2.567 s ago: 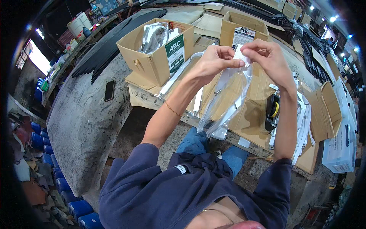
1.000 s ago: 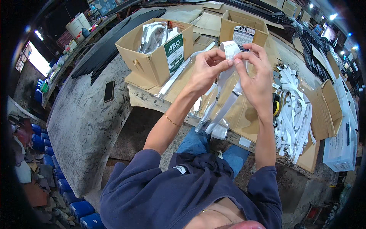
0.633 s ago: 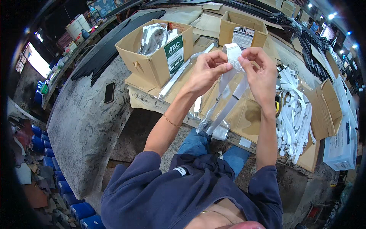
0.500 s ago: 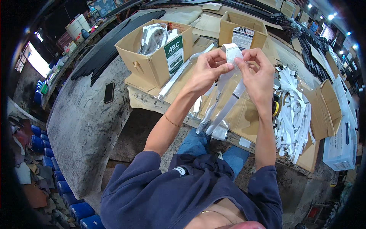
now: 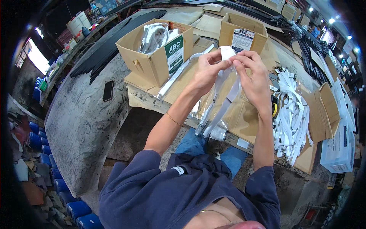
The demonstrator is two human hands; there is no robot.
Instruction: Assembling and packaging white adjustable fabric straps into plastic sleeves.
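Both of my hands are raised over the cardboard-covered table, pinching the top of a white strap. My left hand grips its folded upper end between thumb and fingers. Close against it, my right hand has its thumb and fingertips closed on the same end. A white flap stands up between the fingertips. Two lengths of the strap hang down, with clear plastic around their lower part. The fingers hide part of the fold.
Left of my hands stands a cardboard box of bagged white items; another box stands behind. On the right lie a heap of white straps, a yellow-and-black tool and a clear plastic bin. A phone rests further left.
My right fingertips have moved left, up against my left thumb, covering more of the white end. The hanging strap lengths have swung slightly left.
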